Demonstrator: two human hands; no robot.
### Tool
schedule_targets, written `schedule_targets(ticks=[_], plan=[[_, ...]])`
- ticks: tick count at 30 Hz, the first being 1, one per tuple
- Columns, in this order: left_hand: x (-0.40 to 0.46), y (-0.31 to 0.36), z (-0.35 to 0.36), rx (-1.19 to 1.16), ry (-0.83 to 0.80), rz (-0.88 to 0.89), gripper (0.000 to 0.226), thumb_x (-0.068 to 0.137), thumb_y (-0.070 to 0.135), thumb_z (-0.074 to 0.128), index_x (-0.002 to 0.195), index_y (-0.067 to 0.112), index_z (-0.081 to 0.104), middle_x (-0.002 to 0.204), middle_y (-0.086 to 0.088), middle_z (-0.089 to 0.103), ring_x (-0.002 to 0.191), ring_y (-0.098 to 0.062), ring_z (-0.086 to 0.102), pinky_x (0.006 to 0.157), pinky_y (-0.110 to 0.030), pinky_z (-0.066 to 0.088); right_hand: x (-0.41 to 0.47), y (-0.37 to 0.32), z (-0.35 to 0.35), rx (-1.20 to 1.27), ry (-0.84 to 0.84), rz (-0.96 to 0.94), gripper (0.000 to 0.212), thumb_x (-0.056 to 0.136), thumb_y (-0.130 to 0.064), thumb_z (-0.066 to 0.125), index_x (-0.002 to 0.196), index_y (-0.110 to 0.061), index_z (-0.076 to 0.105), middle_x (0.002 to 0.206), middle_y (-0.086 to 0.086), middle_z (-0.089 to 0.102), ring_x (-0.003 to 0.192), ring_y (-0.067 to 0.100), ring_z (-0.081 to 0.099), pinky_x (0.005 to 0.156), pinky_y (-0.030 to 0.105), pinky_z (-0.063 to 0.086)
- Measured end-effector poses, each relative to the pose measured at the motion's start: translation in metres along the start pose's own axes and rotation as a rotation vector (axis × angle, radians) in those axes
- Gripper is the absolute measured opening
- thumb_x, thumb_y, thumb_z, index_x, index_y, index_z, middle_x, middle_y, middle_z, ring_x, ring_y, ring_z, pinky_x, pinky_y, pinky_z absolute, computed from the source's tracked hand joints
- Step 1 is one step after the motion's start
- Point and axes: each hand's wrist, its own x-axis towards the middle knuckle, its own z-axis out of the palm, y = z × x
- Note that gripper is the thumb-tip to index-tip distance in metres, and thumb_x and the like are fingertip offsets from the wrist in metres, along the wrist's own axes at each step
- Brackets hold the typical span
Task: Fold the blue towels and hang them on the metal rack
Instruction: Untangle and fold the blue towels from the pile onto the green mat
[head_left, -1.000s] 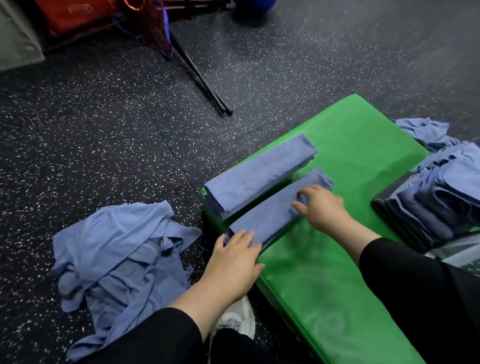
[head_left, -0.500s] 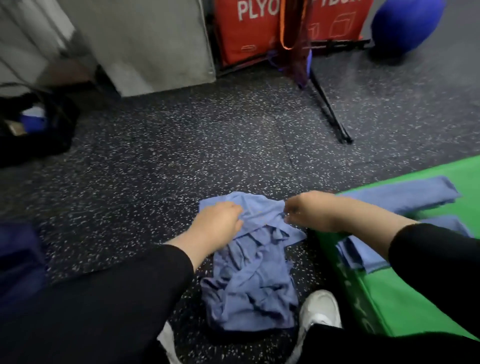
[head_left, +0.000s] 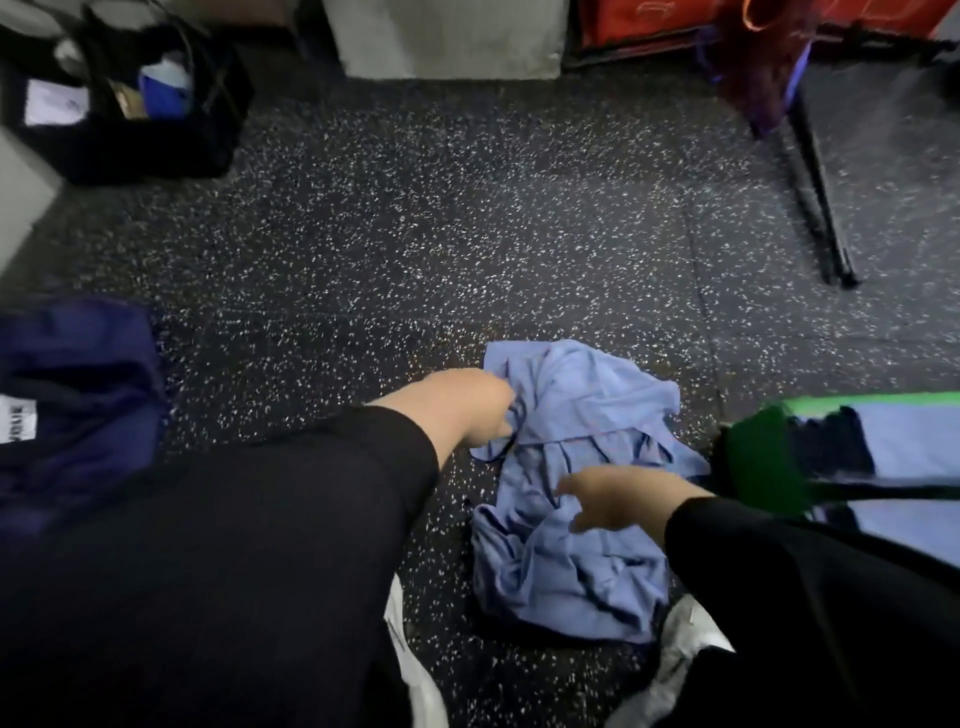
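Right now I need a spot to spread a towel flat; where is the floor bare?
Bare speckled floor lies beyond the towel pile, between the black bag and the stand legs. Crowded: near the green mat, both hands, the navy bag.

Head camera looks steeply down, close over the floor (head_left: 467, 234).

Crumpled heap of light blue towels (head_left: 576, 499), unfolded, lying just left of green mat (head_left: 753, 457); folded blue towels (head_left: 914, 441) flat atop that mat.
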Motion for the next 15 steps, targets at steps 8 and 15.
schedule_targets(ticks=[8,15], plan=[[-0.002,0.034,-0.001,0.035,-0.022,0.155,0.032,0.104,0.034,0.050,0.123,0.010,0.061,0.123,-0.014,0.065,0.110,-0.035,0.061,0.074,-0.035,0.040,0.017,-0.024,0.082,0.007,0.063,0.037,0.045,0.095,-0.027,0.057,0.140,-0.023,0.051,0.139,0.012,0.054,0.126,0.033,0.054,0.098,0.038,0.045],[-0.017,0.041,0.019,0.103,-0.163,0.152,0.034,0.104,0.034,0.050,0.129,0.013,0.059,0.122,-0.008,0.064,0.102,-0.030,0.058,0.075,-0.036,0.042,0.026,-0.037,0.105,-0.044,0.176,0.099,0.031,0.099,-0.027,0.052,0.129,-0.020,0.057,0.127,0.008,0.063,0.115,0.031,0.063,0.092,0.041,0.051]])
